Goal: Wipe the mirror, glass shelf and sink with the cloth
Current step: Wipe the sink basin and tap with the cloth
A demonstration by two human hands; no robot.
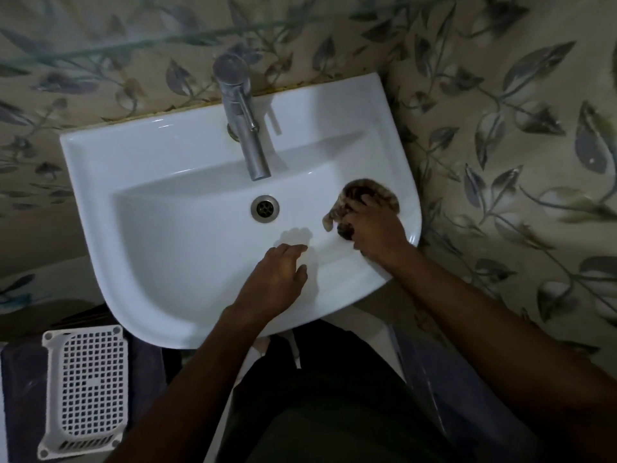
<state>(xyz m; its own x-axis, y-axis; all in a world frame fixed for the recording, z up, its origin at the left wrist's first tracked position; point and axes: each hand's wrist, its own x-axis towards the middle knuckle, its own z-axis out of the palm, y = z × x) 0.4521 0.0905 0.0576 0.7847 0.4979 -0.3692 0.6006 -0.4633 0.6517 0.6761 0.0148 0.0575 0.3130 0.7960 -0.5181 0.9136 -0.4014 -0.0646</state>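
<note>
Right hand (377,228) grips the cloth (360,198) against the sink (160,208) wall; left hand (273,282) hovers, loosely spread, empty.

cloth (364,198) partly hidden under right hand (377,228), glass shelf blurred

White sink (140,182), mottled brown cloth (360,192) bunched against its right inner wall

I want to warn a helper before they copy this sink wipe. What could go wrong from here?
The right hand presses the cloth on the basin's sloped right wall; it may slip on glossy porcelain. The left hand hovers empty over the sink, so nothing braces the body. Sweeping left, the cloth's loose corner could snag on the drain or catch the faucet.
</note>
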